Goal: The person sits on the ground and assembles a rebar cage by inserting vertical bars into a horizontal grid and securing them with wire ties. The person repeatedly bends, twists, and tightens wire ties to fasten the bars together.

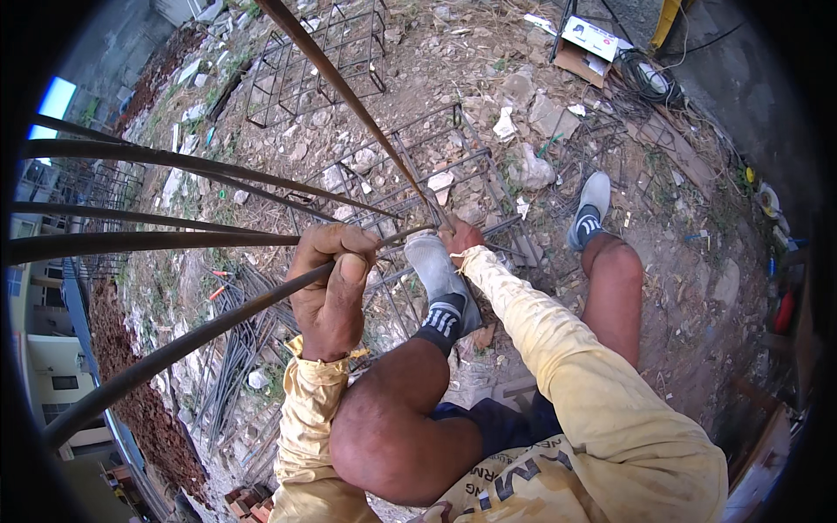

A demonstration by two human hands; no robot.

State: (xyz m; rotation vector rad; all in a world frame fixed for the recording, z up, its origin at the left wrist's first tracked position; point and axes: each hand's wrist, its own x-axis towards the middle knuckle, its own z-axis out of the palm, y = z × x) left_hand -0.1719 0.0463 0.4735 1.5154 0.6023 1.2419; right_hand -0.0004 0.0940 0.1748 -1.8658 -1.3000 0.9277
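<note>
My left hand [330, 292] is wrapped around a rusty rebar rod [235, 307], which slants from the lower left toward the middle. Several more rods, one of them a long rebar rod [161, 157], fan in from the left and converge near my feet. Another rebar rod [349, 98] comes down from the top to my right hand [465, 240]. That hand is closed beside the meeting rod ends, its grip partly hidden. Under the rods lies a rebar frame [475, 157]. My left foot, in a grey shoe [433, 272], is on or over this frame.
Rubble-strewn ground surrounds me. A second rebar cage [318, 65] lies farther off. Loose thin rods [235, 336] are piled at left. At the back right are a white box [590, 37] and a black cable coil [649, 83]. My other shoe [593, 199] stands right.
</note>
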